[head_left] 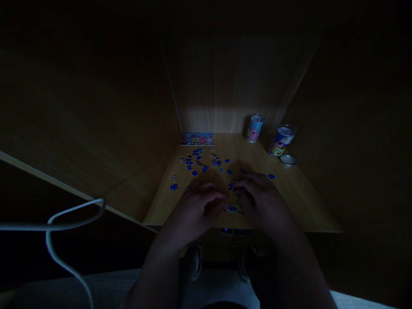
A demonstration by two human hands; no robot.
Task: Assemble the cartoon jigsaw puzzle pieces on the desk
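In the dim head view, my left hand is curled at the left of a small cluster of jigsaw puzzle pieces near the shelf's front edge. Its thumb and forefinger come close together at the cluster; what lies between them is too dark to make out. My right hand bends over the cluster from the right, fingers closed on what looks like a dark blue puzzle piece. Another blue piece lies beside those fingertips. Both palms face down and hide part of the cluster.
Several loose puzzle pieces are scattered at the back left of the wooden shelf. Behind them lies a cartoon picture card. Two cartoon-printed cans and a round lid stand at right. A white cable hangs at left.
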